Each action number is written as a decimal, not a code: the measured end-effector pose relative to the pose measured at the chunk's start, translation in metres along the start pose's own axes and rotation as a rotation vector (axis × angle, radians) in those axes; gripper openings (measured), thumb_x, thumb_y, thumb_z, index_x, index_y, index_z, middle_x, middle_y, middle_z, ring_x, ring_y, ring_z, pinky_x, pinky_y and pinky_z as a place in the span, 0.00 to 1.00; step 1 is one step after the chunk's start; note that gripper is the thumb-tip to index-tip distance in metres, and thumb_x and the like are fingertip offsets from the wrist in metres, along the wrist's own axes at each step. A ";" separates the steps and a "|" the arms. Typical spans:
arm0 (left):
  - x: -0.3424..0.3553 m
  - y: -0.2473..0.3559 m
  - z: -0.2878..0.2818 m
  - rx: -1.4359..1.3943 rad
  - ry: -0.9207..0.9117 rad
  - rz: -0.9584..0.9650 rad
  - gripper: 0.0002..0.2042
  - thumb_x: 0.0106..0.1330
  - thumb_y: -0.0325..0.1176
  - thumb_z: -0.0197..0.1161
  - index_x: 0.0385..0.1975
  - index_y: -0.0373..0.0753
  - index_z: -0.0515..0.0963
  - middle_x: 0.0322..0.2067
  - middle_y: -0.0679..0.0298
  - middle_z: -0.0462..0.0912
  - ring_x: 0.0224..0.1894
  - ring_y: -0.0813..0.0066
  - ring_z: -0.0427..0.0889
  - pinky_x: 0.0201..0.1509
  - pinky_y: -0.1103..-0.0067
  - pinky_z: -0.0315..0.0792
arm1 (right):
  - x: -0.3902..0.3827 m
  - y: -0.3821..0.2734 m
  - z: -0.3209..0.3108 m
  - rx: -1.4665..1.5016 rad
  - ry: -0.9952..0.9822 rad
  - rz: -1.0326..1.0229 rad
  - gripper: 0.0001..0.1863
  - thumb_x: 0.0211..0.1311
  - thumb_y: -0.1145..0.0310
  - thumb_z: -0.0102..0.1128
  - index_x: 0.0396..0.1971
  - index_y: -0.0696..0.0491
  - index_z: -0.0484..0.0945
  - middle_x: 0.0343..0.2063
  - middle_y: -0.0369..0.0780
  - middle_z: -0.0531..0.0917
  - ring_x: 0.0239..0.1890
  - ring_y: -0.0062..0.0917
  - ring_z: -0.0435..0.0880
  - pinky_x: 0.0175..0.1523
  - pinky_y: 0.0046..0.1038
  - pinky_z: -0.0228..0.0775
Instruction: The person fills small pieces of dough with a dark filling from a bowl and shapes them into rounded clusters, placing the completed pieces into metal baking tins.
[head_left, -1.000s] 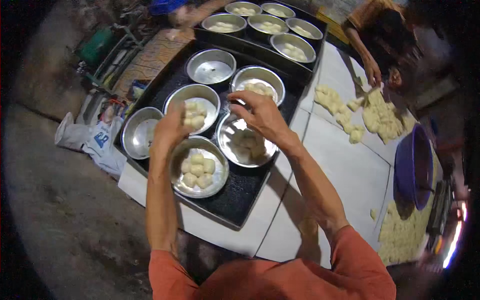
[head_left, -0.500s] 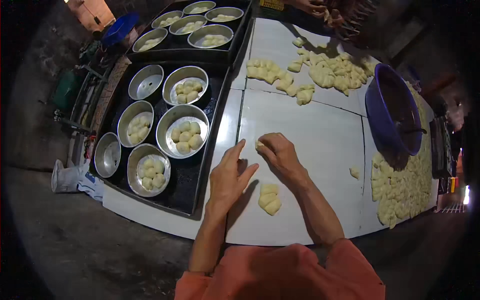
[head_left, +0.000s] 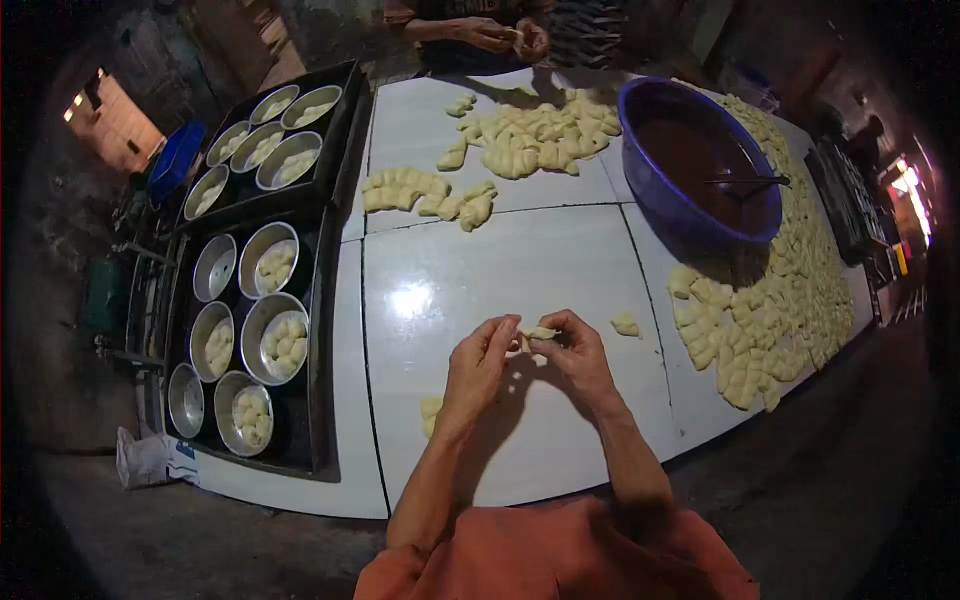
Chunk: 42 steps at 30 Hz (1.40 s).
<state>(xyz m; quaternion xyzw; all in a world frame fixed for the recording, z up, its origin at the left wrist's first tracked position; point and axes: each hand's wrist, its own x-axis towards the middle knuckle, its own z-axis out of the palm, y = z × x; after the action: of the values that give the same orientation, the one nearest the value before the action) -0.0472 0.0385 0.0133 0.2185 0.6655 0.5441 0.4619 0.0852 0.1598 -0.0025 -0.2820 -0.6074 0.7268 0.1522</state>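
On the far left, a long dark tray (head_left: 322, 400) with round metal pans (head_left: 275, 338), most of them filled with small pale dough balls, one or two looking empty. Further back, a second tray (head_left: 345, 110) with more filled pans. Just left of the forearm, a small dough lump (head_left: 431, 412) lying on the white surface (head_left: 560, 260). In the middle, left hand (head_left: 478, 362) and right hand (head_left: 577, 352) meeting above the surface, fingers (head_left: 502, 334) of both closed on one small dough piece (head_left: 540, 333), pinching it from the two sides. Held slightly above the surface, as far as visible. Just to the right, another loose dough bit (head_left: 626, 323). Further right, a wide heap of cut dough pieces (head_left: 780, 300), and behind it a blue basin (head_left: 700, 165) with dark filling and a utensil inside. At the top edge, hands of another person (head_left: 500, 35) near a second dough heap (head_left: 530, 135). Possible trouble: soft dough tearing or sticking to the fingers if pulled too hard, giving an uneven piece. Also possible: a dropped piece landing among the loose bits and getting mixed up.
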 end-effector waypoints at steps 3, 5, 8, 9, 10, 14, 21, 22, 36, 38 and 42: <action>0.018 0.004 0.053 0.072 0.308 0.578 0.27 0.74 0.48 0.55 0.65 0.35 0.69 0.52 0.52 0.82 0.51 0.61 0.83 0.54 0.73 0.76 | -0.010 -0.003 -0.016 0.167 0.191 -0.245 0.13 0.61 0.73 0.68 0.44 0.56 0.77 0.36 0.34 0.81 0.41 0.18 0.81 0.47 0.22 0.76; 0.027 0.008 0.093 -0.073 0.188 0.677 0.30 0.73 0.51 0.57 0.65 0.33 0.69 0.53 0.50 0.82 0.53 0.60 0.83 0.56 0.73 0.76 | -0.021 -0.017 -0.024 0.319 0.198 -0.207 0.13 0.61 0.74 0.68 0.44 0.56 0.76 0.36 0.34 0.81 0.41 0.17 0.81 0.46 0.22 0.76; 0.046 -0.004 0.142 -0.393 0.037 0.878 0.35 0.67 0.53 0.65 0.63 0.28 0.70 0.51 0.49 0.84 0.57 0.61 0.82 0.60 0.73 0.75 | -0.036 -0.039 -0.049 0.614 0.125 -0.170 0.10 0.63 0.74 0.66 0.43 0.55 0.76 0.35 0.34 0.81 0.40 0.17 0.81 0.44 0.21 0.77; 0.048 -0.009 0.160 -0.428 0.029 0.833 0.34 0.66 0.50 0.67 0.62 0.27 0.70 0.53 0.48 0.82 0.58 0.61 0.80 0.60 0.73 0.74 | -0.038 -0.046 -0.058 0.680 0.146 -0.145 0.09 0.65 0.72 0.64 0.43 0.56 0.76 0.34 0.34 0.81 0.39 0.17 0.81 0.43 0.20 0.77; 0.049 -0.006 0.174 -0.461 0.016 0.790 0.33 0.65 0.47 0.69 0.62 0.27 0.71 0.55 0.47 0.80 0.60 0.62 0.79 0.60 0.73 0.74 | -0.038 -0.053 -0.068 0.746 0.168 -0.126 0.08 0.67 0.70 0.63 0.42 0.56 0.77 0.33 0.34 0.81 0.37 0.17 0.82 0.41 0.20 0.77; 0.070 -0.023 0.208 -0.572 -0.144 0.595 0.34 0.65 0.41 0.71 0.65 0.27 0.67 0.58 0.47 0.78 0.60 0.65 0.78 0.59 0.74 0.75 | -0.021 -0.060 -0.118 0.567 0.162 -0.106 0.07 0.69 0.66 0.61 0.40 0.53 0.76 0.31 0.33 0.80 0.32 0.17 0.80 0.38 0.20 0.74; 0.055 -0.012 0.185 -0.366 -0.309 0.002 0.26 0.71 0.30 0.63 0.67 0.34 0.65 0.54 0.51 0.81 0.52 0.70 0.82 0.51 0.77 0.78 | 0.081 -0.140 -0.251 -0.012 0.376 -0.412 0.10 0.71 0.62 0.58 0.39 0.54 0.77 0.30 0.32 0.79 0.31 0.12 0.75 0.36 0.19 0.68; 0.056 -0.024 0.183 -0.419 -0.288 -0.006 0.24 0.72 0.31 0.62 0.66 0.34 0.67 0.52 0.52 0.82 0.51 0.70 0.83 0.50 0.78 0.78 | 0.097 -0.145 -0.279 -0.289 0.425 -0.358 0.11 0.71 0.62 0.55 0.39 0.55 0.77 0.29 0.34 0.80 0.31 0.16 0.76 0.37 0.24 0.70; 0.060 0.018 0.149 -0.045 -0.222 -0.025 0.22 0.73 0.38 0.60 0.61 0.32 0.73 0.49 0.58 0.84 0.45 0.76 0.82 0.48 0.80 0.76 | 0.127 -0.143 -0.305 -0.315 0.017 -0.044 0.10 0.68 0.61 0.60 0.31 0.52 0.77 0.26 0.33 0.81 0.30 0.16 0.82 0.34 0.23 0.74; 0.072 0.032 0.161 -0.110 -0.217 -0.048 0.21 0.74 0.39 0.59 0.61 0.33 0.73 0.49 0.59 0.84 0.48 0.75 0.82 0.49 0.80 0.75 | 0.109 -0.154 -0.275 0.113 0.119 -0.115 0.10 0.69 0.62 0.61 0.34 0.52 0.77 0.27 0.34 0.81 0.30 0.17 0.83 0.34 0.20 0.76; 0.111 0.054 0.188 -0.479 -0.264 0.071 0.27 0.75 0.50 0.54 0.62 0.33 0.71 0.56 0.54 0.79 0.56 0.66 0.79 0.58 0.67 0.75 | 0.087 -0.133 -0.222 0.453 0.187 -0.199 0.06 0.71 0.64 0.59 0.38 0.51 0.75 0.31 0.32 0.81 0.31 0.14 0.83 0.34 0.16 0.76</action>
<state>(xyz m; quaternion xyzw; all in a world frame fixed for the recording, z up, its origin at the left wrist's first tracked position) 0.0484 0.2415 0.0253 0.1953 0.4438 0.6688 0.5636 0.1314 0.4144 0.0839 -0.2455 -0.4375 0.7964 0.3378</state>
